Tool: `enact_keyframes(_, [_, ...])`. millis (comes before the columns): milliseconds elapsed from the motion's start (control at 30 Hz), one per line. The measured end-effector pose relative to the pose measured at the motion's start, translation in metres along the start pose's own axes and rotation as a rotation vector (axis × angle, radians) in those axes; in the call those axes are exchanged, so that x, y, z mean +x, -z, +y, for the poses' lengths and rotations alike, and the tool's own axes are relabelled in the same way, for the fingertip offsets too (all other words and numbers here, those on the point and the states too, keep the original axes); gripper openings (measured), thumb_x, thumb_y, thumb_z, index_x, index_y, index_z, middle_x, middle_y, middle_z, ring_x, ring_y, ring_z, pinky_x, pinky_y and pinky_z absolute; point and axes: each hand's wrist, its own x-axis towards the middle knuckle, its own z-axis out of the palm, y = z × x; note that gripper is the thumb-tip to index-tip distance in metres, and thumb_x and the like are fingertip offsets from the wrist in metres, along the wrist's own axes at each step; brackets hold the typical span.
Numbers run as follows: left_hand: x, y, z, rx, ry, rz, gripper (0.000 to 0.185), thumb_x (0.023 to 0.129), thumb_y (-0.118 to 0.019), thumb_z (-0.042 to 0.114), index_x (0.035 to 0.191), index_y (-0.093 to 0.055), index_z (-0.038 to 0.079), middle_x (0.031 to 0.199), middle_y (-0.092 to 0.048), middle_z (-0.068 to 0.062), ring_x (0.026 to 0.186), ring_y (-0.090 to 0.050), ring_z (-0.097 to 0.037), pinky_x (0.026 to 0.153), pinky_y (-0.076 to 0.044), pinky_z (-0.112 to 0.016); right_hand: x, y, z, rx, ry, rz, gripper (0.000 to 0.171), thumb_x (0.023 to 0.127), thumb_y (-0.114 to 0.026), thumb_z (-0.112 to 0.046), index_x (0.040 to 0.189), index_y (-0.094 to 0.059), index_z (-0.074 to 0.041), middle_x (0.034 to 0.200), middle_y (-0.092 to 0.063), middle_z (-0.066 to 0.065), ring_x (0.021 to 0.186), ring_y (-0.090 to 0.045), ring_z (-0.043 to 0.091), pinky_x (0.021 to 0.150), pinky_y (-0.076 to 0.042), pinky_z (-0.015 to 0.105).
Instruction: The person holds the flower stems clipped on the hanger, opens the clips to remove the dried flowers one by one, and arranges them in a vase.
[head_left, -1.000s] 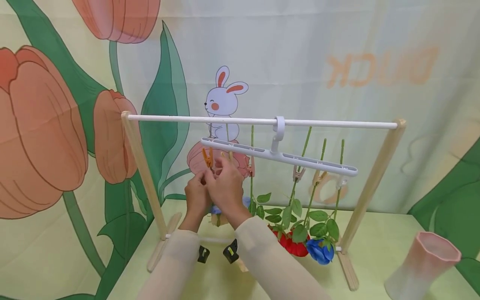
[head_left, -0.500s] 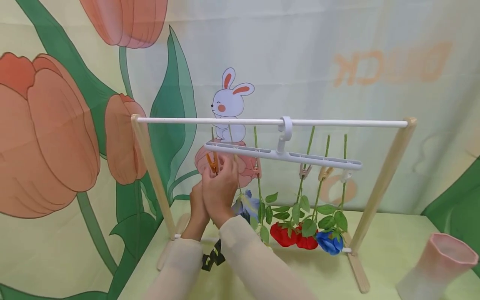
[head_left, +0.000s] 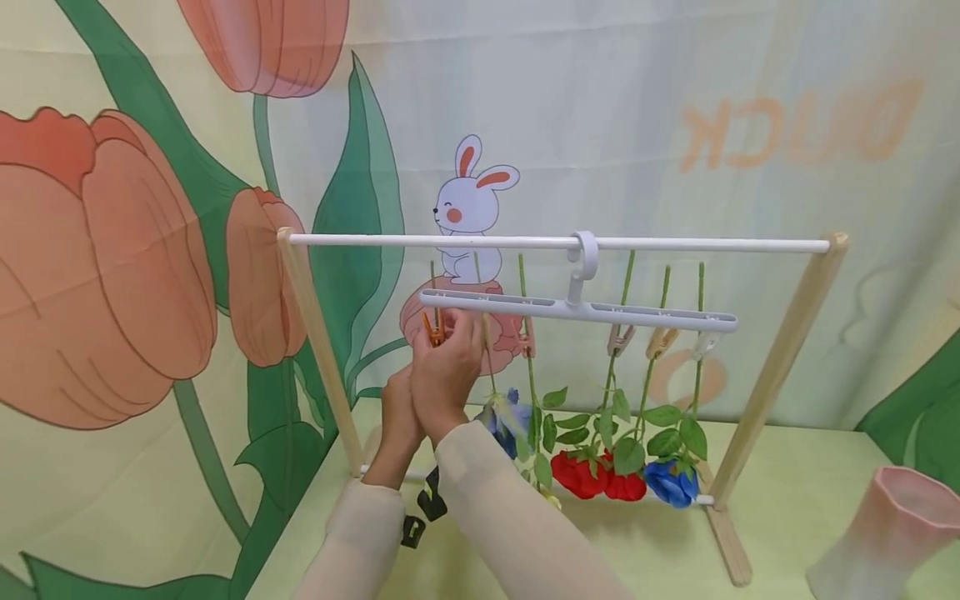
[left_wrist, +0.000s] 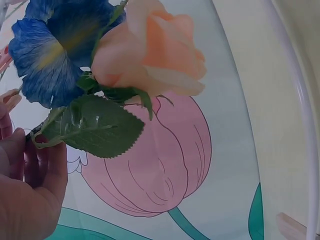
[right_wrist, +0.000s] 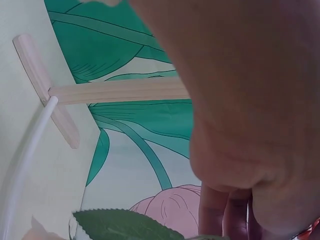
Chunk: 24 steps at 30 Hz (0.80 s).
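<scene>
1. Backdrop cloth (head_left: 675, 100) printed with big tulips, a rabbit and mirrored lettering hangs behind the bench (head_left: 787, 500), which wears a pale green cover.
2. Drying rack (head_left: 780, 358) of slanted wooden legs and a white top rail (head_left: 712, 245) stands across the far part of the bench, its feet near the left and right edges.
3. White clip hanger (head_left: 600, 312) hooks over the rail near its middle and carries a row of small pegs under its bar.
4. Pink vase (head_left: 892, 542) stands by the bench's near right corner, well apart from the rack.
5. Artificial flowers (head_left: 600, 479) hang head-down from the pegs on green stems: two red blooms and a blue one toward the right, another blue one near the middle.
6. Right hand (head_left: 446, 367) is raised to the hanger's left end, its fingers curled and pinching the orange peg (head_left: 432, 332) there.
7. Left hand (head_left: 399, 408) sits just behind and below the right one, touching it; in the wrist view its fingers (left_wrist: 30, 170) curl round the leafy stem of the peach rose (left_wrist: 150, 55), which hangs beside a blue bloom (left_wrist: 45, 55) under the hanger's left end.
8. Green stem (head_left: 433, 279) rises above the orange peg, just beside the hanger bar.
</scene>
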Motion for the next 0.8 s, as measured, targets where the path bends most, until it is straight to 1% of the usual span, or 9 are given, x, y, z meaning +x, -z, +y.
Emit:
enact_keyframes(133, [-0.0005, 0.0005, -0.0036, -0.015, -0.006, -0.014, 0.010, 0.095, -0.063, 0.003, 0.090, -0.072, 0.003, 0.086, -0.074, -0.016, 0.072, -0.057, -0.022, 0.065, -0.043, -0.028, -0.0009, -0.0007, -0.0006, -0.006, -0.034, 0.010, 0.025, 0.088, -0.077, -0.011, 0.109, -0.066, -0.005, 0.106, -0.065, 0.011, 0.099, -0.064, 0.025, 0.086, -0.059, 0.039])
enact_keyframes(233, [-0.0005, 0.0010, -0.0057, -0.022, -0.004, -0.010, 0.009, 0.094, -0.064, 0.003, 0.090, -0.072, 0.003, 0.086, -0.074, -0.016, 0.072, -0.056, -0.022, 0.065, -0.044, -0.028, -0.0022, -0.0017, -0.0010, -0.013, -0.054, 0.012, 0.024, 0.087, -0.077, -0.012, 0.108, -0.066, -0.005, 0.104, -0.066, 0.011, 0.097, -0.064, 0.026, 0.087, -0.058, 0.040])
enact_keyframes(367, [0.0001, 0.0016, -0.0057, -0.027, -0.010, -0.008, 0.008, 0.093, -0.065, 0.002, 0.089, -0.072, 0.004, 0.085, -0.074, -0.015, 0.072, -0.056, -0.021, 0.064, -0.044, -0.028, -0.0029, -0.0017, 0.0000, -0.007, -0.041, 0.010, 0.024, 0.088, -0.077, -0.013, 0.108, -0.066, -0.005, 0.103, -0.066, 0.011, 0.098, -0.064, 0.025, 0.087, -0.058, 0.041])
enact_keyframes(600, [-0.0010, 0.0007, -0.0018, -0.045, 0.015, -0.026, 0.006, 0.094, -0.067, 0.003, 0.094, -0.073, 0.004, 0.088, -0.075, -0.015, 0.073, -0.056, -0.020, 0.065, -0.044, -0.026, -0.0023, 0.0015, 0.0025, 0.008, -0.005, 0.002, 0.023, 0.088, -0.075, -0.011, 0.109, -0.067, -0.006, 0.103, -0.068, 0.010, 0.098, -0.065, 0.025, 0.087, -0.059, 0.040])
enact_keyframes(800, [-0.0027, -0.0009, 0.0011, -0.081, 0.033, -0.028, 0.008, 0.095, -0.066, 0.003, 0.098, -0.074, 0.004, 0.093, -0.076, -0.015, 0.077, -0.059, -0.021, 0.068, -0.047, -0.025, -0.0014, 0.0032, 0.0047, 0.010, 0.003, -0.003, 0.021, 0.088, -0.074, -0.011, 0.107, -0.069, -0.007, 0.103, -0.068, 0.010, 0.098, -0.066, 0.024, 0.087, -0.059, 0.040])
